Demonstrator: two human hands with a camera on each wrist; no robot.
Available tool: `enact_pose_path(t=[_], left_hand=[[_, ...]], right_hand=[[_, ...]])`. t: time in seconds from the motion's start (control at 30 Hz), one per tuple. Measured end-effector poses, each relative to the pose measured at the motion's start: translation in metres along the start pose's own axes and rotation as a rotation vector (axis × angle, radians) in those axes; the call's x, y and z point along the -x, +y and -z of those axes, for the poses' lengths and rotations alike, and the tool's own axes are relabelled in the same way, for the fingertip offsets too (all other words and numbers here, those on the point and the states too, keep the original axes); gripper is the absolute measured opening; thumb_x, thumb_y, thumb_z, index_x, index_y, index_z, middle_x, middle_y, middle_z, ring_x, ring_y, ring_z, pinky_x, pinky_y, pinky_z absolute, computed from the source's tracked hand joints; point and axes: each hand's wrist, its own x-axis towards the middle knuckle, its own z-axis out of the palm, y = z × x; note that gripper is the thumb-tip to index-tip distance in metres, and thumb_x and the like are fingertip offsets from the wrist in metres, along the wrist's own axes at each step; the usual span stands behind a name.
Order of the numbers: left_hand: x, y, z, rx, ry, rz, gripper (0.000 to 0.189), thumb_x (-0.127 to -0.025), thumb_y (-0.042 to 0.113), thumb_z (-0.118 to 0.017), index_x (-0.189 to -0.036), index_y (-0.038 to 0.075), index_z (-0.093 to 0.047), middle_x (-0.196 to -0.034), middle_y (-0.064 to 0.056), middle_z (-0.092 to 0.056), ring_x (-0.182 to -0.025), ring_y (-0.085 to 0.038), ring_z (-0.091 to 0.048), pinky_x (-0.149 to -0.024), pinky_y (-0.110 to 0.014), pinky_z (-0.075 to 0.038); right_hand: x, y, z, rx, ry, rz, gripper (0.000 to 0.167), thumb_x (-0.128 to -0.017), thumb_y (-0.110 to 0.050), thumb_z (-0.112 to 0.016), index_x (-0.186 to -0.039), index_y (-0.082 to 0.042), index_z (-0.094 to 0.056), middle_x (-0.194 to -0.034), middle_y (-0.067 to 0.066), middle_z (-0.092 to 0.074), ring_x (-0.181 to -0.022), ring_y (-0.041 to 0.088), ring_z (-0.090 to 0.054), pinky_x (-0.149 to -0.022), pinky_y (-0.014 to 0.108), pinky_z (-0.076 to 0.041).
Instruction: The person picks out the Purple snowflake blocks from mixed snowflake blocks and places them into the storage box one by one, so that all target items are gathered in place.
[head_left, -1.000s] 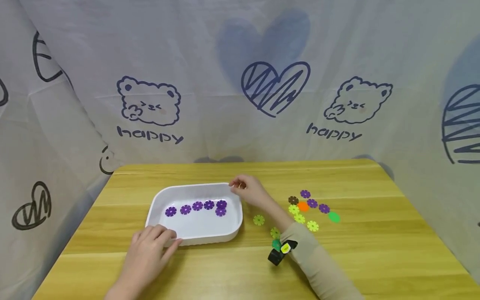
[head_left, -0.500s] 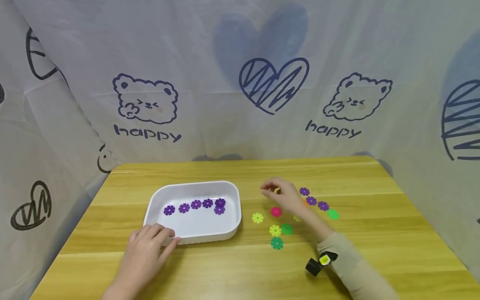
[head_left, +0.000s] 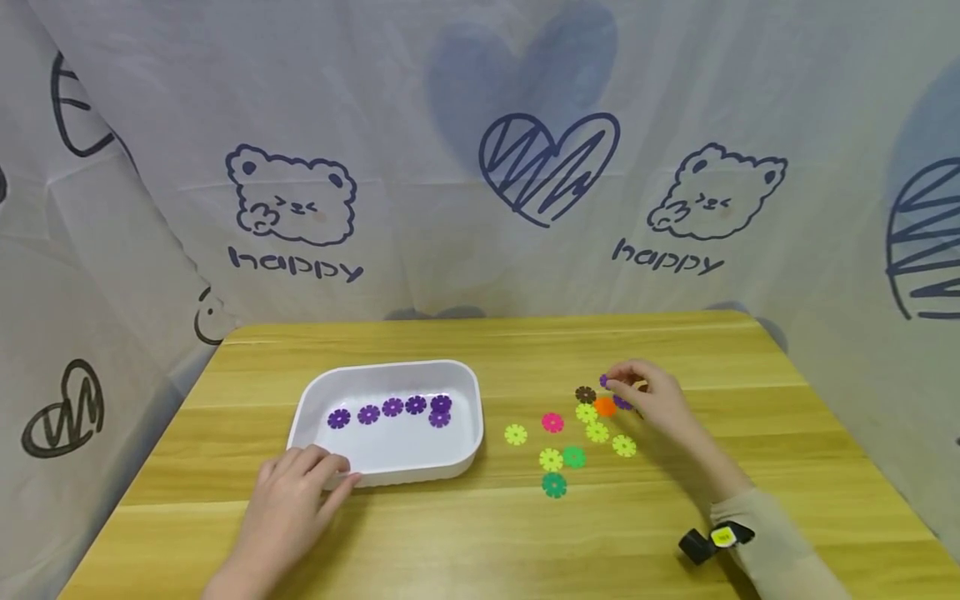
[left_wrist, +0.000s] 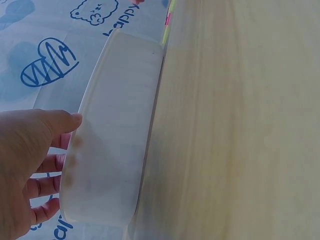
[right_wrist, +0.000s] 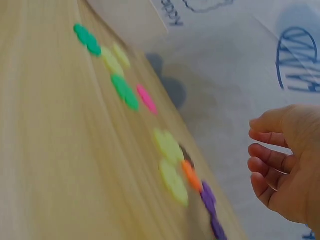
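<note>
My left hand (head_left: 292, 500) grips the near left rim of a white plastic tray (head_left: 390, 446). In the left wrist view the thumb lies on the tray's outer wall (left_wrist: 115, 125), the fingers behind the rim. Several purple notched snowflake discs (head_left: 392, 407) lie in a row inside. At the right, my right hand (head_left: 660, 404) hovers over loose discs with bent fingers. Its fingertips overlap a purple disc (head_left: 603, 381) in the head view; another purple disc (head_left: 622, 403) is partly covered. From the right wrist, the hand (right_wrist: 290, 165) shows no disc between thumb and fingers.
Between tray and right hand lie yellow discs (head_left: 597, 432), green discs (head_left: 573, 457), a pink one (head_left: 552, 422), an orange one (head_left: 605, 407) and a brown one (head_left: 585, 395). A printed cloth (head_left: 420, 275) hangs behind the wooden table (head_left: 450, 542).
My right hand has moved from the tray's far right corner rightward to the purple discs, uncovering the pink, green and yellow ones. The left hand has stayed on the tray.
</note>
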Motion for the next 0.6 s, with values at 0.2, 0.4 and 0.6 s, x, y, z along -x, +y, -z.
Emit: enact_pose_path(t=[0.2, 0.4, 0.6], left_hand=[[0.000, 0.001, 0.000, -0.002, 0.010, -0.008, 0.019, -0.075, 0.030, -0.079, -0.085, 0.018, -0.068, -0.084, 0.004, -0.063, -0.081, -0.020, -0.059, -0.075, -0.043, -0.043], [0.000, 0.000, 0.000, -0.001, 0.004, -0.003, 0.018, -0.076, 0.030, -0.078, -0.085, 0.018, -0.068, -0.084, 0.004, -0.063, -0.082, -0.020, -0.059, -0.076, -0.043, -0.043], [0.001, -0.001, 0.000, -0.005, -0.010, 0.003, 0.018, -0.077, 0.031, -0.077, -0.085, 0.018, -0.068, -0.085, 0.004, -0.063, -0.082, -0.020, -0.059, -0.077, -0.043, -0.043]], right_hand=[[0.007, 0.026, 0.016, 0.070, 0.018, -0.016, 0.021, -0.093, -0.015, -0.065, -0.109, 0.000, -0.065, -0.097, 0.012, -0.064, -0.086, 0.010, -0.055, -0.075, 0.022, -0.049], [0.008, 0.043, 0.023, 0.115, -0.034, -0.065, 0.027, -0.089, -0.012, -0.069, -0.111, 0.003, -0.064, -0.106, 0.020, -0.063, -0.096, 0.029, -0.060, -0.085, 0.038, -0.048], [0.010, 0.054, 0.024, 0.113, -0.127, -0.111, 0.028, -0.089, -0.010, -0.069, -0.114, 0.002, -0.063, -0.114, 0.024, -0.062, -0.108, 0.039, -0.058, -0.094, 0.053, -0.046]])
